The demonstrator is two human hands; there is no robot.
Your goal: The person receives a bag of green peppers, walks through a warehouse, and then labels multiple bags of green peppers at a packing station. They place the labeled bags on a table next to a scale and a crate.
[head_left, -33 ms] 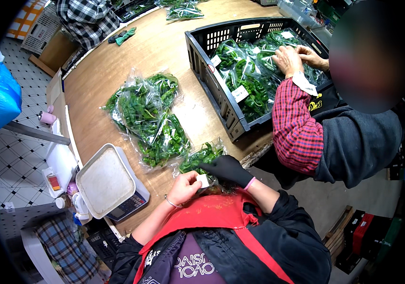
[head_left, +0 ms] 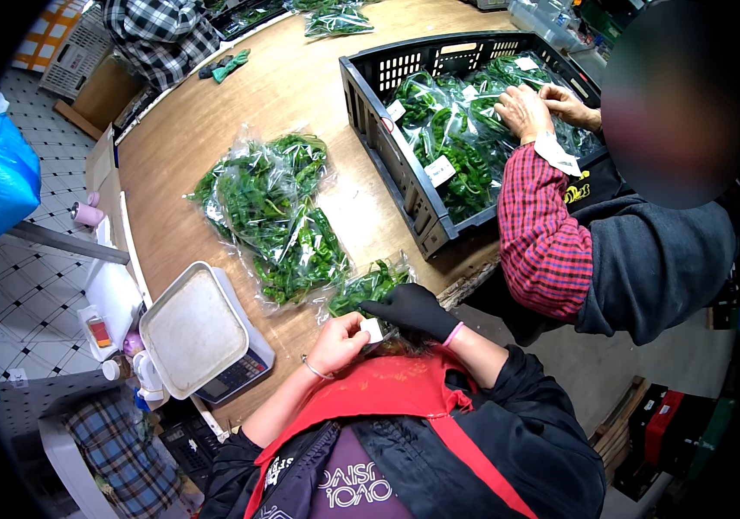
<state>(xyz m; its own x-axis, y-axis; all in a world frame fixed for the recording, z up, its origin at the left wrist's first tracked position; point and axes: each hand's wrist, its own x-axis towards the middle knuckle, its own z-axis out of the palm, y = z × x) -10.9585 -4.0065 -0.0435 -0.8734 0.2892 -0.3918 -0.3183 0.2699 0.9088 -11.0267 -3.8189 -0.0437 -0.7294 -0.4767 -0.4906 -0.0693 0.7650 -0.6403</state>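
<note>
A small clear plastic bag of green peppers (head_left: 375,286) lies at the table's front edge, close against my red apron. My left hand (head_left: 341,344), bare, pinches a small white label (head_left: 373,329) over the bag's near end. My right hand (head_left: 420,313), in a black glove, grips that end from the right, its forefinger reaching left across the plastic; its other fingertips are hidden. Just beyond lie several more filled clear bags (head_left: 270,216) in a heap.
To the left stands a scale (head_left: 197,329) with a pale tray. A black crate (head_left: 400,195) of labelled bags sits at the back right, where a co-worker's hands (head_left: 526,112) work over it. Green and dark gloves (head_left: 230,66) lie at the far edge.
My gloved right hand has shifted very slightly to the left. Otherwise nothing visibly differs.
</note>
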